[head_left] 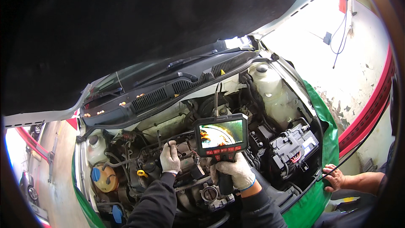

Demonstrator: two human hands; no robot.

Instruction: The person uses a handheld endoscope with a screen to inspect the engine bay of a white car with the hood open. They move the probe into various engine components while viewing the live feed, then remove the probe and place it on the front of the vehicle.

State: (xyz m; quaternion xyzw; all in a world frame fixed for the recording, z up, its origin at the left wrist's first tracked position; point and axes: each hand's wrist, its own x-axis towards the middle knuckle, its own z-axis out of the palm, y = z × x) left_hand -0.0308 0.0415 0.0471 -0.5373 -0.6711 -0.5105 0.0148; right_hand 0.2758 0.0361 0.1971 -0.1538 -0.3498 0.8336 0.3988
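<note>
My right hand (238, 172), in a pale knitted glove, is wrapped round the black handle of a handheld inspection camera (221, 154). The lit screen (222, 134) shows a bright curved rim with orange and dark patches. A ribbed flexible cable (216, 102) rises from the top of the camera and bends over. My left hand (170, 159), gloved too, is closed over the engine (185, 148), left of the screen. A small dark piece shows at its fingertips; its kind is unclear. A yellow dipstick loop (141, 172) sits just left of my left wrist.
The raised hood (139, 25) hangs over the bay. The battery (295, 145) is on the right, a coolant tank (104, 180) on the left. Green covers (320, 118) drape the fenders. At right, a co-worker's bare hand (334, 178) rests on the cover near a black cable (358, 145).
</note>
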